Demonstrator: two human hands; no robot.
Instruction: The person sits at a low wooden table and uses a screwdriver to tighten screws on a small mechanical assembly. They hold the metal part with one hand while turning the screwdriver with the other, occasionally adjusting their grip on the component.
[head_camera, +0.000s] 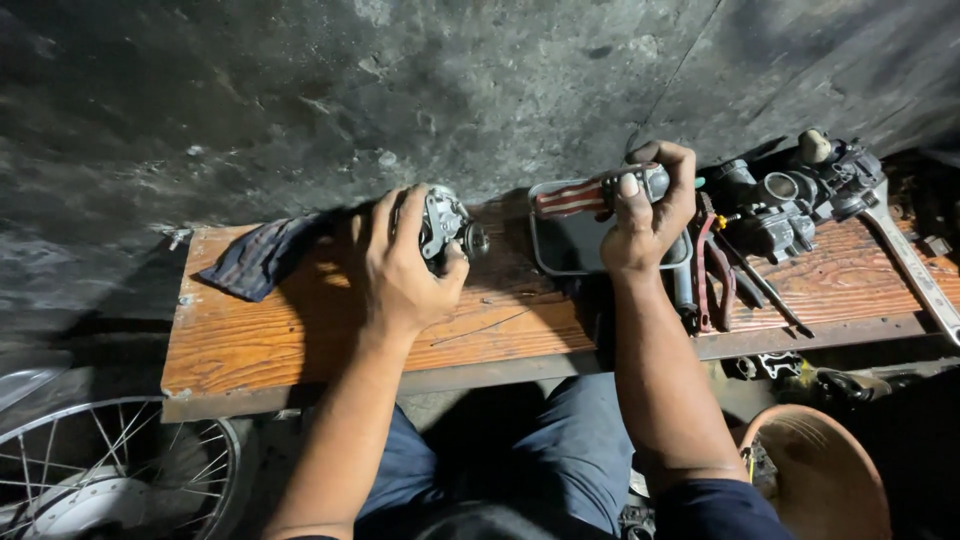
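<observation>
**Mia:** What is closest to us?

**Ben:** The person's knees in blue trousers (560, 450). A spoked wheel (110, 470) is down low, to the near left of the wooden bench (260, 340). A round brown tub (820, 470) sits to the near right of the bench.

**Mia:** What is the left hand doing?

**Ben:** The left hand (400, 265) is curled tight around a small grey metal engine part (445, 225). It holds the part just above the middle of the bench top. A shiny knob sticks out of the part's right side.

**Mia:** And the other hand?

**Ben:** The right hand (650, 215) is closed around a screwdriver (590, 195) with a red and white striped handle. The thumb lies flat on the handle. The hand is over a dark tray (565, 250) that rests on the bench, right of the metal part.

**Mia:** Do the tool and the part touch?

**Ben:** No, they are near, with a gap between them.

**Mia:** What else lies on the bench?

**Ben:** Red-handled pliers (712, 275) lie just right of the tray. A striped dark rag (260, 255) lies at the bench's left end. More grey engine parts (790, 200) crowd the far right end, and a long silver wrench (915, 265) rests beside them.

**Mia:** And behind the bench?

**Ben:** A rough, dark grey wall (400, 90).
</observation>
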